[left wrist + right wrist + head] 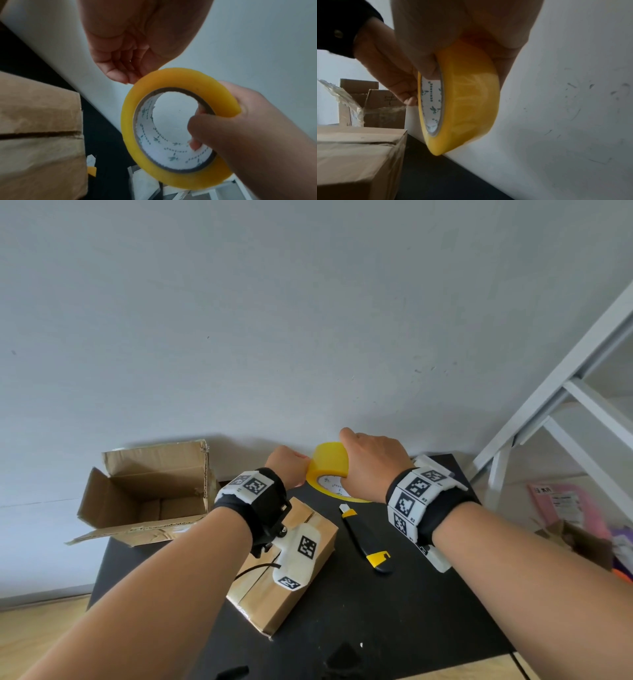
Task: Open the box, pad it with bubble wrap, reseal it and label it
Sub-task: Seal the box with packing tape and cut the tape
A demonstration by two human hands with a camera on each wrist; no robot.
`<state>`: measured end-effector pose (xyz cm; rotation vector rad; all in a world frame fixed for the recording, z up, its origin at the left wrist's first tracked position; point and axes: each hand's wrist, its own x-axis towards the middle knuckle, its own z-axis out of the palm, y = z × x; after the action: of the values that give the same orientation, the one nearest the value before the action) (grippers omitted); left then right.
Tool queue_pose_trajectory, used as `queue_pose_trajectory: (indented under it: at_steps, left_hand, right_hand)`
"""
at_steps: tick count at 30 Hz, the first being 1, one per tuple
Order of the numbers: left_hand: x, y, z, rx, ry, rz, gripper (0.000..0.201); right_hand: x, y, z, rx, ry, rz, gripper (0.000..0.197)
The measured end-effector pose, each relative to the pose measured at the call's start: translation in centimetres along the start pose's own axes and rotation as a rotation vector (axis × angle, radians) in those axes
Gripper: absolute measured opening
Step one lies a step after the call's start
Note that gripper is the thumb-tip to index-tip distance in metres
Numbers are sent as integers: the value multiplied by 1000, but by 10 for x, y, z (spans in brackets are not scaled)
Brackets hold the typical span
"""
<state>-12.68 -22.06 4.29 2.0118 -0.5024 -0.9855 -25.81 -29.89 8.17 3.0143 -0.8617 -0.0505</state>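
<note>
Both hands are needed: while the tape roll is gripped by the right hand with fingers curled through its core, the loose end should be picked free by the left hand, whose fingers are pinched at its rim, before the box is sealed.

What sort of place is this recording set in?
Probably a room at home used as a makeshift packing spot: a small black table against a plain wall, cardboard boxes, and a white ladder-like frame beside it.

Right hand fingers curled gripping; left hand fingertips pinching.
</note>
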Motion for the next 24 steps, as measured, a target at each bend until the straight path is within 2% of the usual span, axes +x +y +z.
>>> queue_pose_trajectory:
  at_steps: [5,12,16,18,20,24]
  left_hand:
    - [-2,-9,-11,-101,-104,-20,30]
    - [-9,-18,-16,-222,-121,-16,8]
    - [-12,-13,-19,-323,-95,-78,15]
    - [-12,-10,-18,-310,-105,-127,5]
    - [-11,-10,-17,-287,-123,-143,15]
    - [-13,-8,-13,-264,-128,-124,12]
  right_hand:
    - [-2,-4,-1,-36,-36,-25,33]
    - [-10,-7,-1,-51,-7,-23,44]
    - [-13,-10,-2,-55,21,-20,48]
    - [-14,-12,-1,-66,29,-29,50]
    - [-15,-13,0,-73,41,-33,52]
    - [-16,-13,2,-95,52,-28,50]
